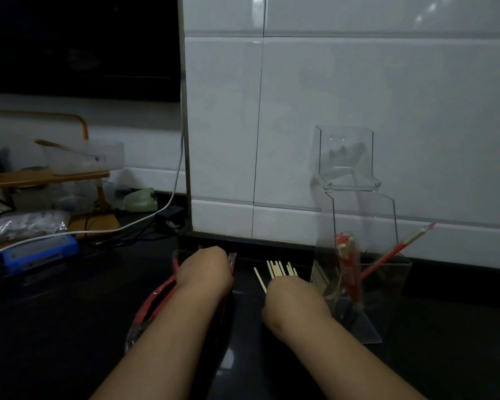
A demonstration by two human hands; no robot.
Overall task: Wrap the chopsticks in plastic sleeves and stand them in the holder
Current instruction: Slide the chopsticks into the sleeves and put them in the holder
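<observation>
Chopsticks (278, 269) of bare pale wood lie on the dark bench (70, 327). Their tips fan out past the right hand (293, 295), which lies over them with its back toward us. Its fingers are hidden, so we cannot tell whether it grips them or only rests there. Just to the left, the left hand (204, 268) reaches down onto a pile of red plastic sleeves (153, 301), and here too we cannot tell how the fingers lie. Just beside the right hand stands the clear acrylic holder (344, 157), near the white tiled wall (358, 82). Inside it we see a bundle of wrapped chopsticks (349, 264) standing upright, and one more wrapped pair (399, 247) leaning right, over the rim. At far left, a white cable (168, 203) runs down to the bench.
</observation>
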